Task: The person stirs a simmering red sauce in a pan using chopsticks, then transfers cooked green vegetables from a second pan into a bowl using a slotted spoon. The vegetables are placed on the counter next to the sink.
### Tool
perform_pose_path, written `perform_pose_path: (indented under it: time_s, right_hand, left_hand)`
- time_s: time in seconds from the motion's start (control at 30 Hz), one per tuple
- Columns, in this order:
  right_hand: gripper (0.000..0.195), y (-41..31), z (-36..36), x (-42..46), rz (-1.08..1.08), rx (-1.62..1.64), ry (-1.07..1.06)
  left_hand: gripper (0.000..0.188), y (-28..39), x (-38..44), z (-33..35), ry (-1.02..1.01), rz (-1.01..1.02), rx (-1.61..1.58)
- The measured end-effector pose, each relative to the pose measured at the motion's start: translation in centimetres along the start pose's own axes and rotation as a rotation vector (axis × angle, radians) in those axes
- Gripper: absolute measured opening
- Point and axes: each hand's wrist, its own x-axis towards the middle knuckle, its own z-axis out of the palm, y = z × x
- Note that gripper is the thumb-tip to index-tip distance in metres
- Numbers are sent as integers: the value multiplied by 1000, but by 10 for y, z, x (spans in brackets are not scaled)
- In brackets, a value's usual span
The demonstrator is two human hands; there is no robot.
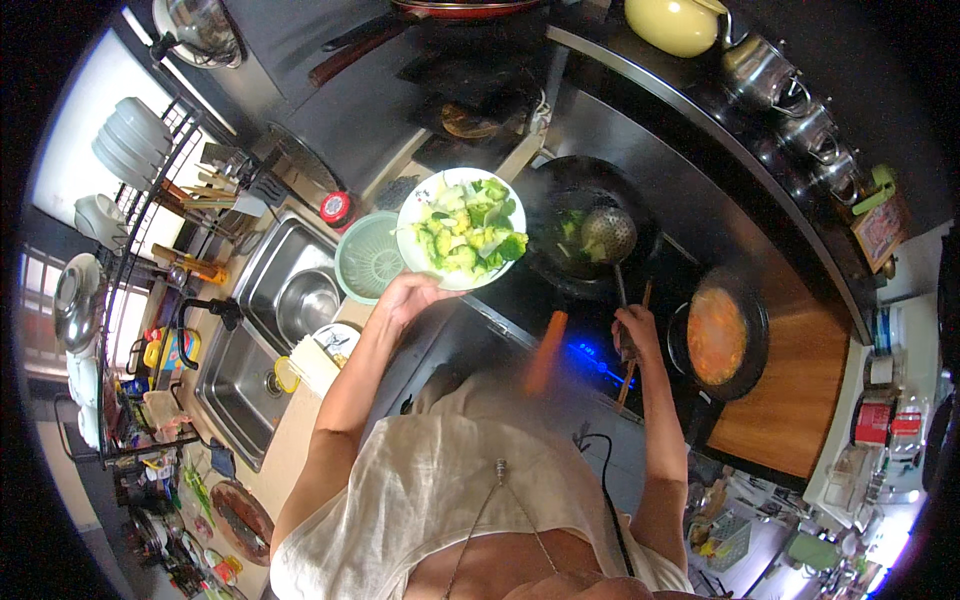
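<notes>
My left hand (411, 297) holds a white plate (409, 236) by its near rim, level with the left side of a dark wok (555, 274). Broccoli florets and pale slices (465, 232) are heaped on the plate. In my right hand (636, 330) is the handle of a metal slotted ladle (608, 232); its perforated bowl is down inside the wok, over dark liquid with a few green pieces. Chopsticks (626, 386) lie beside my right hand, partly hidden by it. Haze hangs over the wok.
A pan of orange-red food (718, 337) stands right of the cooktop. Left are a pale green colander (367, 259), a red-lidded jar (336, 207) and a double sink (225, 382) with a metal bowl (308, 306). A metal-edged shelf (675, 94) with kettle and pots overhangs the back.
</notes>
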Motion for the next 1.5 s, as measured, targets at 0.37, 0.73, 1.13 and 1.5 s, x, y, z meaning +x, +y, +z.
perform_pose_path:
  time_s: [0.37, 0.73, 1.13, 1.5]
  right_hand:
    - [16, 6, 9, -3, 181, 524, -221]
    - [20, -13, 16, -15, 65, 286, -149]
    - [15, -114, 79, -30, -765, -898, 263]
    - [11, -157, 161, -24, -1058, -738, 60]
  left_hand:
    - [62, 12, -29, -6, 54, -6, 78]
    - [60, 12, -42, -14, 111, -41, 87]
    - [63, -1, -37, 15, 37, -90, 85]
    - [66, -19, -25, 40, -66, -171, 71]
